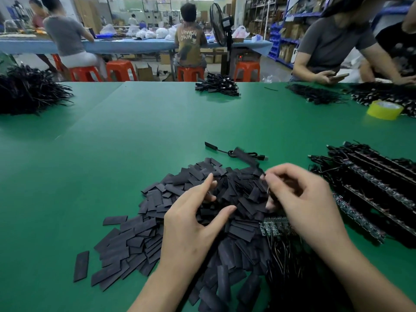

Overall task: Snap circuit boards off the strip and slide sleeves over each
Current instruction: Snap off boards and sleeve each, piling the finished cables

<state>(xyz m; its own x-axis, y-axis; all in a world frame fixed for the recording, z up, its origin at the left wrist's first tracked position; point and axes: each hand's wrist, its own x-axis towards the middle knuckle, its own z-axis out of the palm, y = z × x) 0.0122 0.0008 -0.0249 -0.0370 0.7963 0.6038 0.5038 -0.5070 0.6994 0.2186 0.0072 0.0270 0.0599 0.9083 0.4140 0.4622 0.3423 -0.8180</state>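
My right hand (301,199) has its fingers curled, and thumb and forefinger pinch the end of a black sleeve (246,156) that sticks up and away from me, too blurred to show what is inside it. My left hand (195,212) hovers apart from it over the pile of sleeves (139,239), fingers spread and loosely bent, gripping nothing I can make out. The pile of flat black pieces lies loose on the green worktop (112,154) right in front of me, in no tray or box. Under my right wrist a strip of circuit boards (273,226) lies at the pile's edge, wires trailing toward me. More strips (371,188) are stacked just to the right, tangled with black leads. Beyond the pile lies one sleeved board with its cable (210,145). Farther out sit heaps of black cables (29,91) and a yellow tape roll (385,109). Off the worktop, an open cardboard box (144,72) stands on the floor and blue bins (274,41) fill the shelving; I cannot tell what either holds. White bags (162,32) sit filled on the far blue table.
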